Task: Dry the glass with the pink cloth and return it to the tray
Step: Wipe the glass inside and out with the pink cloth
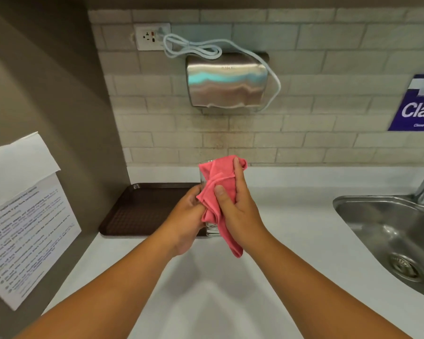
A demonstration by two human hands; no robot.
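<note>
Head view puts us in the middle of the drying step. We hold the glass (211,230) up above the white table (291,216), just right of the near right corner of the brown tray (142,209), with the pink cloth (218,192) wrapped over most of it. Only a clear strip at the far rim and the thick base at the near end show past the fabric. We judge the wiping under way but not finished, and we cannot tell from here how dry the glass is. Setting it back on the tray is not yet done; the part of the tray we see carries nothing.

Our left hand (186,216) curls around the glass from the left, fingers tucked under the cloth. Our right hand (240,204) is closed over the cloth, thumb across the front and fingers reaching toward the far rim, pressing fabric against the glass. A loose tail of cloth hangs below the right wrist.
</note>
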